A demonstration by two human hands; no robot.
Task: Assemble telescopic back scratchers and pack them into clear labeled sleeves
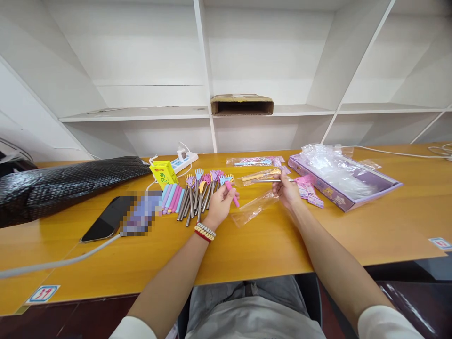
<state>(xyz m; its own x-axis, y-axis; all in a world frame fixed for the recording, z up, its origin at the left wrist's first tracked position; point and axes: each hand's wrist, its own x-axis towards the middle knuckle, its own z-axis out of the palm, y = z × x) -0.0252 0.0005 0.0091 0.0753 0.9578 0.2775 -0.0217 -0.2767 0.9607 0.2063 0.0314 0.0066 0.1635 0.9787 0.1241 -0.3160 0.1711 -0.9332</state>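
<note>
My left hand [221, 203] pinches a pink tube-shaped handle [232, 195]. In my right hand [286, 190] is a back scratcher rod [270, 180], thin and metallic, lying level; a pink shape shows beyond the fingers, but I cannot tell if it is the rod's head. A clear plastic bag [252, 209] lies just below, reaching under the right hand. Left of my left hand lie several back scratchers [197, 193] with metal rods and coloured hand-shaped heads. Beside them is a row of pink, blue and purple handles [172, 198]. A bagged yellow back scratcher [259, 176] lies behind my hands.
A purple box [339, 200] with clear bags [328, 165] stands at right, small pink packets [310, 193] beside it. More bagged pieces [254, 161] lie at the back. Leftward are a yellow box [163, 172], power strip [185, 161], phone [108, 220] and black wrapped bundle [70, 183].
</note>
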